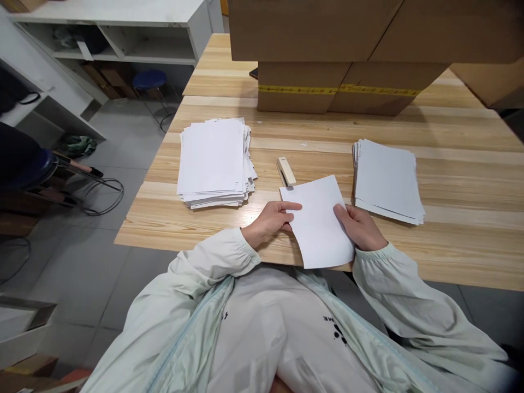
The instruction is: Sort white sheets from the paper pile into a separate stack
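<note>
Between my two hands is a white sheet of paper (321, 224), tilted over the table's front edge; whether it is one sheet or several I cannot tell. My left hand (272, 221) grips its left edge, with a finger lying on top. On the right edge, my right hand (358, 225) pinches the paper with the thumb above and the fingers hidden below. A cream stapler (286, 171) lies just beyond the sheet's upper left corner. Left of it sits a thick, uneven paper stack (213, 158). A thinner paper stack (387, 180) lies to the right of my right hand.
Cardboard boxes (303, 82) with yellow tape stand stacked at the back of the wooden table (458, 218). A dark object (254, 72) pokes out beside them. On the floor to the left are a blue stool (149, 79) and white shelving (155, 46).
</note>
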Demonstrator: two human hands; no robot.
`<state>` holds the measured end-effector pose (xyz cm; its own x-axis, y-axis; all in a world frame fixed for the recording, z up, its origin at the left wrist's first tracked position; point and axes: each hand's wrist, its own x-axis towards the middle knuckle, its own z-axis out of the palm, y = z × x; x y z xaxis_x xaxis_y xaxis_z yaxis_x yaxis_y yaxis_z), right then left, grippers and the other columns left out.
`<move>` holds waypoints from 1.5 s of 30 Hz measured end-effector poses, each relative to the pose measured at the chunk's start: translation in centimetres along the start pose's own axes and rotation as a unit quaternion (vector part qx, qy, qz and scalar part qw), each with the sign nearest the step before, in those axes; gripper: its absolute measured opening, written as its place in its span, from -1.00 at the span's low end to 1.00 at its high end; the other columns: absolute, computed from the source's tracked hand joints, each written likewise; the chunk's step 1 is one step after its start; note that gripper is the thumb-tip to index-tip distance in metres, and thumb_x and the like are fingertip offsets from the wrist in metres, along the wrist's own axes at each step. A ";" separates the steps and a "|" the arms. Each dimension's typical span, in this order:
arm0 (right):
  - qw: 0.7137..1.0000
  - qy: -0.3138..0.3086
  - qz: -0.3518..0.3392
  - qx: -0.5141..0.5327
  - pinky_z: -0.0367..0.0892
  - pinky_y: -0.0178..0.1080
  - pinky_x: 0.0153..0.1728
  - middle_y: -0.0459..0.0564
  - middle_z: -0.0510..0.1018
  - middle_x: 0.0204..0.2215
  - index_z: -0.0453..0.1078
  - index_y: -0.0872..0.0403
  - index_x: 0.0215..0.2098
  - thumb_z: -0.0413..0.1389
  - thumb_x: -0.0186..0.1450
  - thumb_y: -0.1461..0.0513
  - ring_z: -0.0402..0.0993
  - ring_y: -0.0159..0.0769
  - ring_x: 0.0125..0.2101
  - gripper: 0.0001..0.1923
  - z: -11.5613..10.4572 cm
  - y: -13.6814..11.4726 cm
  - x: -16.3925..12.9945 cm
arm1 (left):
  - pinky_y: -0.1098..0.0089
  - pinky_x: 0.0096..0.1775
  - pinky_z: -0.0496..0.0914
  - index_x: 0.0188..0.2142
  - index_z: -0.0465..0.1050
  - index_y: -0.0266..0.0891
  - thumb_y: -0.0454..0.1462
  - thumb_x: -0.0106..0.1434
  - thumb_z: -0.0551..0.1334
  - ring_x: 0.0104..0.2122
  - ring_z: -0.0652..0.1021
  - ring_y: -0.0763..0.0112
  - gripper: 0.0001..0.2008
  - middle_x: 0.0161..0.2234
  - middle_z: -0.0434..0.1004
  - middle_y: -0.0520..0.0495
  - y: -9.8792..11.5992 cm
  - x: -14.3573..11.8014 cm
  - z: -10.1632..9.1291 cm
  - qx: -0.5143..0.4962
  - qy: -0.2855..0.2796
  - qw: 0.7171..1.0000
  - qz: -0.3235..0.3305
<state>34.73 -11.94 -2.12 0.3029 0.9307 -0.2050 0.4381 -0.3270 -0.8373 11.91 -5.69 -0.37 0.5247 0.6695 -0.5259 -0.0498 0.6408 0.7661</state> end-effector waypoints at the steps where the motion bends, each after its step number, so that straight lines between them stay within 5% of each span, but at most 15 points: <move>1: 0.999 -0.002 -0.014 -0.028 0.11 -0.26 -0.62 -0.10 0.40 -0.68 0.30 0.01 -0.61 0.10 0.17 -0.29 0.22 -0.33 -0.63 -0.41 -0.3 0.1 0.0 | 0.48 -0.39 0.53 -0.07 0.56 -0.43 -0.56 0.15 0.25 -0.51 0.57 0.53 -0.66 -0.47 0.57 -0.03 0.1 0.2 0.0 -0.006 0.003 1.000 0.003; 5: 0.966 0.055 -0.116 -0.223 0.03 -0.25 -0.58 -0.08 0.43 -0.67 0.49 0.01 -0.45 0.05 0.25 -0.25 0.21 -0.32 -0.64 -0.45 -3.6 -0.8 -1.1 | 0.47 -0.39 0.53 -0.09 0.55 -0.43 -0.58 0.15 0.22 -0.50 0.57 0.53 -0.66 -0.46 0.57 -0.03 0.4 0.7 -0.1 -0.011 0.015 1.000 0.006; 8: 0.906 0.153 -0.209 -0.334 0.03 -0.19 -0.50 -0.01 0.54 -0.56 0.58 -0.01 -0.18 -0.01 0.36 -0.17 0.27 -0.27 -0.62 -0.49 -6.4 -4.1 -1.7 | 0.48 -0.39 0.52 -0.07 0.54 -0.46 -0.60 0.19 0.15 -0.51 0.57 0.54 -0.64 -0.46 0.57 -0.04 0.7 0.9 -0.2 0.003 0.021 1.000 -0.004; 10: 0.886 0.170 -0.267 -0.339 0.09 -0.16 -0.44 0.01 0.56 -0.51 0.58 -0.02 -0.17 -0.03 0.43 -0.09 0.32 -0.25 -0.55 -0.55 -6.5 -7.3 -0.7 | 0.48 -0.38 0.52 -0.04 0.53 -0.48 -0.61 0.21 0.13 -0.51 0.56 0.55 -0.63 -0.47 0.56 -0.04 0.8 1.0 -0.1 0.012 0.024 1.000 -0.012; 14: 0.897 0.075 -0.377 -0.219 0.29 -0.14 -0.20 0.04 0.62 -0.26 0.54 0.01 -0.18 0.02 0.46 0.03 0.43 -0.24 -0.33 -0.68 -0.8 -11.9 5.8 | 0.46 -0.40 0.51 -0.02 0.54 -0.49 -0.60 0.21 0.14 -0.57 0.52 0.55 -0.62 -0.55 0.48 0.02 0.8 1.1 0.0 0.012 0.027 0.999 -0.016; 18: 0.869 -0.034 -0.447 -0.210 0.25 0.03 0.14 0.15 0.58 0.00 0.49 0.09 0.01 -0.01 0.47 0.13 0.38 -0.03 0.06 -0.68 7.2 -11.6 12.8 | 0.47 -0.41 0.51 -0.06 0.55 -0.47 -0.61 0.15 0.17 -0.53 0.54 0.53 -0.63 -0.49 0.55 -0.03 0.8 1.2 -0.1 -0.007 0.031 0.999 -0.014; 21: 0.870 -0.057 -0.420 -0.252 0.20 0.07 0.18 0.20 0.52 0.12 0.47 0.14 0.07 -0.09 0.49 0.16 0.29 0.03 0.18 -0.62 10.4 -10.2 14.6 | 0.50 -0.43 0.50 -0.06 0.54 -0.46 -0.60 0.18 0.15 -0.53 0.53 0.54 -0.63 -0.49 0.52 -0.01 0.9 1.3 -0.2 -0.002 0.036 0.999 -0.021; 26: 0.873 -0.042 -0.382 -0.301 0.09 0.09 0.25 0.19 0.50 0.16 0.46 0.10 0.10 -0.14 0.51 0.12 0.23 0.03 0.25 -0.58 11.6 -9.0 13.8 | 0.52 -0.42 0.49 -0.05 0.53 -0.46 -0.60 0.19 0.15 -0.53 0.53 0.56 -0.64 -0.51 0.51 0.01 1.3 1.4 -0.2 0.013 0.033 0.999 -0.027; 30: 0.871 -0.013 -0.385 -0.306 0.06 0.13 0.28 0.23 0.44 0.23 0.38 0.12 0.21 -0.09 0.48 0.11 0.21 0.06 0.27 -0.55 11.1 -10.2 13.9 | 0.48 -0.40 0.50 -0.04 0.51 -0.48 -0.61 0.17 0.14 -0.52 0.53 0.54 -0.62 -0.48 0.52 -0.02 1.5 1.1 0.0 0.001 0.039 0.999 -0.032; 33: 0.872 0.033 -0.418 -0.253 0.10 0.15 0.27 0.22 0.41 0.26 0.33 0.09 0.25 -0.05 0.46 0.04 0.25 0.06 0.27 -0.50 8.3 -11.5 13.0 | 0.47 -0.38 0.49 -0.03 0.53 -0.46 -0.58 0.16 0.17 -0.52 0.52 0.54 -0.61 -0.49 0.50 0.01 1.2 -0.9 -0.6 0.003 0.038 0.999 -0.018; 36: 0.892 0.073 -0.404 -0.190 0.23 0.13 0.20 0.22 0.52 0.14 0.40 0.09 0.16 -0.01 0.43 -0.03 0.39 0.04 0.16 -0.50 3.5 -11.1 9.6 | 0.48 -0.38 0.46 0.00 0.57 -0.37 -0.51 0.21 0.20 -0.50 0.50 0.54 -0.62 -0.48 0.50 0.03 0.1 -4.6 -2.0 0.072 0.056 0.995 0.046; 39: 0.953 0.052 -0.275 -0.113 0.41 0.03 0.00 0.14 0.64 -0.13 0.47 0.06 0.01 -0.02 0.42 -0.13 0.56 -0.08 -0.11 -0.49 -0.1 -8.2 4.2 | 0.49 -0.47 0.36 0.01 0.62 -0.24 -0.38 0.31 0.21 -0.57 0.41 0.55 -0.68 -0.50 0.54 0.05 -1.2 -8.3 -3.5 0.205 0.106 0.957 0.178; 43: 0.983 -0.132 -0.109 0.061 0.48 -0.15 -0.28 0.04 0.64 -0.30 0.46 0.02 -0.06 0.06 0.32 -0.25 0.57 -0.19 -0.30 -0.43 0.3 -4.2 -3.1 | 0.39 -0.23 0.51 -0.02 0.64 -0.19 -0.30 0.36 0.20 -0.27 0.63 0.37 -0.72 -0.14 0.70 -0.11 -1.7 -9.8 -3.8 0.265 0.149 0.890 0.341; 45: 0.988 -0.097 -0.060 0.105 0.37 -0.25 -0.47 -0.03 0.57 -0.44 0.45 0.02 -0.20 0.11 0.30 -0.21 0.47 -0.27 -0.44 -0.51 1.3 -3.5 -5.3 | 0.36 -0.15 0.54 0.00 0.62 -0.19 -0.30 0.38 0.19 -0.20 0.65 0.34 -0.72 -0.04 0.68 -0.13 -1.4 -9.1 -3.2 0.264 0.134 0.882 0.366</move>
<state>30.48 -15.49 1.22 0.0831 0.9811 -0.1745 0.2686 -0.1907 -0.9442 4.44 -11.47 2.17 0.2926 0.9416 0.1664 0.1482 -0.2166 0.9650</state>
